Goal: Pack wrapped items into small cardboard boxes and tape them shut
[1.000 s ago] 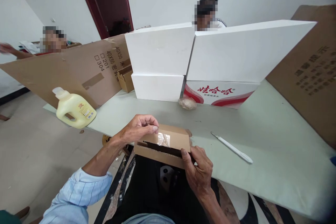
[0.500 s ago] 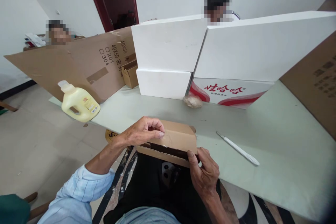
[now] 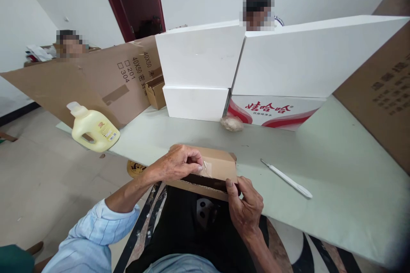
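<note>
A small brown cardboard box (image 3: 221, 163) lies at the table's near edge, its lid flap partly raised over a dark gap. My right hand (image 3: 245, 202) grips the box's right end, thumb on top. Over the flap, my left hand (image 3: 182, 163) is closed in a pinch on a piece of clear tape (image 3: 206, 169), which looks partly stuck to the cardboard. To the right rests a white-handled craft knife (image 3: 286, 179) with its thin blade pointing away. Beyond the box sits a crumpled clear ball of tape (image 3: 232, 123).
White cartons (image 3: 198, 57) stand stacked across the back, beside a red-and-white printed carton (image 3: 275, 111). Brown cardboard sheets rise at left (image 3: 96, 81) and right (image 3: 384, 85). A yellow detergent bottle (image 3: 96, 130) stands at the left edge. Two people are behind the cartons.
My left hand has pulled slightly, and the clear tape now stands up from the flap in its pinch. My right hand keeps its hold on the box. The view has shifted slightly.
</note>
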{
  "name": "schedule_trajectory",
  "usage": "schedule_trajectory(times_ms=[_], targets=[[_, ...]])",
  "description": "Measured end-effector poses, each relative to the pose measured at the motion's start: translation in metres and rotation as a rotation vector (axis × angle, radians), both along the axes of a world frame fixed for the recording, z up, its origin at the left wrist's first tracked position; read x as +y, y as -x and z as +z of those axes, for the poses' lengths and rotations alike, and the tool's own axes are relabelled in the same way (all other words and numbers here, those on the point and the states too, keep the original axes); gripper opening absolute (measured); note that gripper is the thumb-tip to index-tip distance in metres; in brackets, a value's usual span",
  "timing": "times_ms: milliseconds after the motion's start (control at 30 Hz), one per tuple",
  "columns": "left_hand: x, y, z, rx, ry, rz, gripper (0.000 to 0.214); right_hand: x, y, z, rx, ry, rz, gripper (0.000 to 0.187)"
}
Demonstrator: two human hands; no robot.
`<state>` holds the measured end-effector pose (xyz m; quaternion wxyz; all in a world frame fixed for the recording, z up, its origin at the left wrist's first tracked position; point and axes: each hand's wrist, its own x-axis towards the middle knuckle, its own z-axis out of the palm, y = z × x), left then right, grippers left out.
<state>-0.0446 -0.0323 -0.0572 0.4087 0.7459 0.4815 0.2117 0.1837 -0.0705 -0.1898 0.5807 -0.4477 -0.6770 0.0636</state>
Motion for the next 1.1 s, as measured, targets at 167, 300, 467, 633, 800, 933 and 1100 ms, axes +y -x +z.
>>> schedule_trajectory(times_ms=[167,300,467,633,800,933,1100], targets=[[-0.001,-0.008,-0.001,0.087,-0.09,0.027,0.011,0.001,0.001,-0.001,-0.004,-0.011,0.005,0.029],[-0.001,-0.009,-0.006,0.147,-0.22,0.003,0.012,0.0,0.002,0.0,-0.005,-0.004,0.0,0.027],[-0.004,-0.009,-0.011,0.191,-0.313,-0.006,0.012,0.0,0.003,0.0,-0.002,0.004,-0.004,0.025],[-0.004,-0.01,-0.011,0.248,-0.327,0.046,0.017,0.0,0.003,-0.001,0.007,0.011,-0.014,0.023],[-0.005,-0.005,-0.009,0.213,-0.458,-0.02,0.031,0.001,0.002,0.0,0.003,0.019,-0.03,0.021],[-0.005,-0.001,-0.011,0.193,-0.629,-0.216,0.029,0.001,0.001,0.002,0.008,0.021,-0.038,0.022],[-0.004,-0.001,-0.02,0.333,-0.723,-0.26,0.004,0.002,0.002,0.006,0.019,0.026,-0.039,0.026]])
